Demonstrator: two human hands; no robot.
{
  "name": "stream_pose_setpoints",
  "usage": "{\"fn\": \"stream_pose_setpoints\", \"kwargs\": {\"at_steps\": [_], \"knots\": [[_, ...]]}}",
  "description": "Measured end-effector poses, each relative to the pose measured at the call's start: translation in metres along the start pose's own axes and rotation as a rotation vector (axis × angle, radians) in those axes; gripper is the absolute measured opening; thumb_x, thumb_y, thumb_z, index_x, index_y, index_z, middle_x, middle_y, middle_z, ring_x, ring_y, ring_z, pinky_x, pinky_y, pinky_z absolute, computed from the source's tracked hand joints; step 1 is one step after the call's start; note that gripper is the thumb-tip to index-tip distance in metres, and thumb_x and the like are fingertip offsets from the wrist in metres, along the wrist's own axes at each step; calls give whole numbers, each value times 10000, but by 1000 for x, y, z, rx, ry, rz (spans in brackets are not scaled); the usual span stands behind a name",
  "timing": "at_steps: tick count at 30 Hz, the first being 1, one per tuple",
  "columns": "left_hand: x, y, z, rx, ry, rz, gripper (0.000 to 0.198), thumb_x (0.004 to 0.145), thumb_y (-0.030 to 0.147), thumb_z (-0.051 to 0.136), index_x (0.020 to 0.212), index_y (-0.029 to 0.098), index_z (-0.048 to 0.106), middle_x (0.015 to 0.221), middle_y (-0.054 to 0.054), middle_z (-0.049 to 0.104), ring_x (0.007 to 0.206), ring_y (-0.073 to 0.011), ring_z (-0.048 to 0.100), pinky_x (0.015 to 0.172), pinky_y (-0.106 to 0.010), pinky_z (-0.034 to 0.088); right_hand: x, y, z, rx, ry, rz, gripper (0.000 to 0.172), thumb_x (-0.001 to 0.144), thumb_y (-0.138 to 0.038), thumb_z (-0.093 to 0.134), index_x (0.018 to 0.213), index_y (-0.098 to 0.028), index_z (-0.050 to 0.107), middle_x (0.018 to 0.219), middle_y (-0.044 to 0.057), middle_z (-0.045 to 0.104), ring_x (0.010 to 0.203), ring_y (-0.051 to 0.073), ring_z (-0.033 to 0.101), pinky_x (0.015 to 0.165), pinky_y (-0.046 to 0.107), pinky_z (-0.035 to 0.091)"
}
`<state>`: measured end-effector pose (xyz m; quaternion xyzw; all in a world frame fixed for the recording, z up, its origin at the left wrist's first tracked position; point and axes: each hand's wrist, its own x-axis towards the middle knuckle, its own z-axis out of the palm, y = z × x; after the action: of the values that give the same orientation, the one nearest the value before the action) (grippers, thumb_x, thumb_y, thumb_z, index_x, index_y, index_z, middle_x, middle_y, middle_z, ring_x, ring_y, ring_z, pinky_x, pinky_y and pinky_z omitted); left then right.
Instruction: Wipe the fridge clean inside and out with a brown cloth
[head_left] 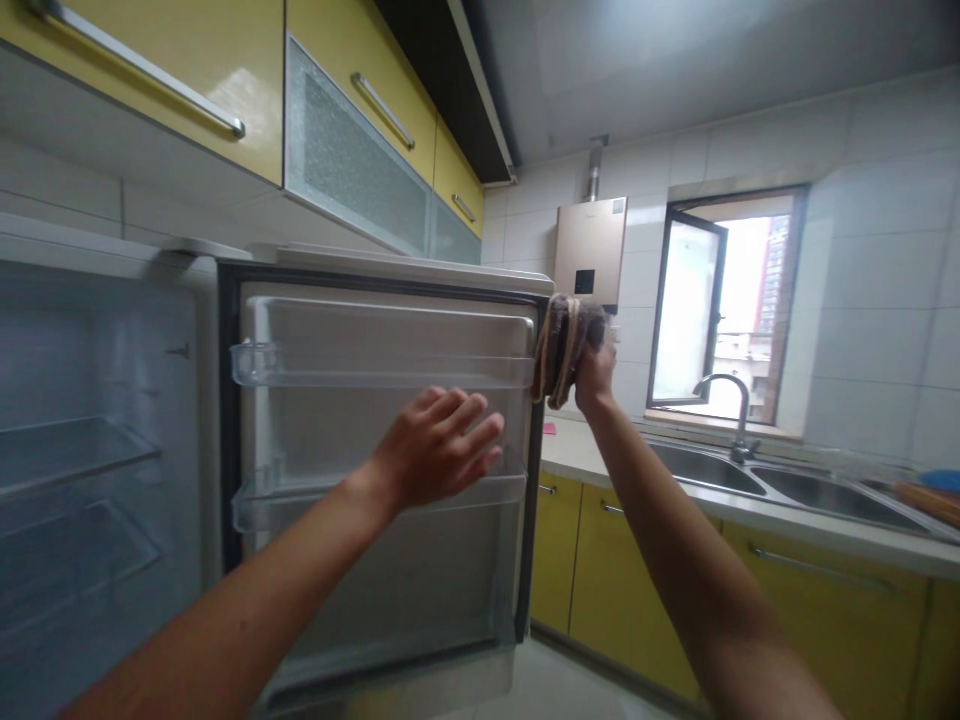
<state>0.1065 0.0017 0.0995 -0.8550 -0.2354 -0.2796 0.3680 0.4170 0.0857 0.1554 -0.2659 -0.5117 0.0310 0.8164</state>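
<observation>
A refrigerator door [375,420] stands wide open in front of me, its inner side with clear shelves facing me. At the door's upper outer edge, my right hand [598,368] grips a folded brown cloth [559,350] with a pale border, which lies against that edge. My left hand [442,445] is raised before the middle of the door, back of the hand toward me, fingers stretched out and holding nothing. I cannot tell whether it touches the door. The right fingers are partly hidden behind the cloth.
The fridge interior [90,420] with glass shelves opens at left. Yellow wall cabinets [360,100] hang overhead. Rightward are a double sink [705,468] with a faucet [741,420], yellow base cabinets [615,560], a water heater [592,250] and an open window [686,305].
</observation>
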Motion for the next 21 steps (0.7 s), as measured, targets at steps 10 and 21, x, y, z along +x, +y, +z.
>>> {"fn": "stream_pose_setpoints", "kwargs": {"at_steps": [10,21], "knots": [[-69,4,47,-134,-420,-442,486,1079,599,433,1050,205,716,1022,-134,798,994,-330,783,763,-387,551,-105,58,-10,-557,-100,101,442,765,-435,588,1138,-209,663,949,54,696,886,253,636,880,401,534],[-61,2,56,-170,-387,-457,526,1044,631,501,1084,167,746,1066,-187,809,1008,-383,791,790,-443,590,-171,81,-24,-706,-29,111,373,689,-363,630,1018,-197,691,876,58,591,823,258,599,821,427,567]]}}
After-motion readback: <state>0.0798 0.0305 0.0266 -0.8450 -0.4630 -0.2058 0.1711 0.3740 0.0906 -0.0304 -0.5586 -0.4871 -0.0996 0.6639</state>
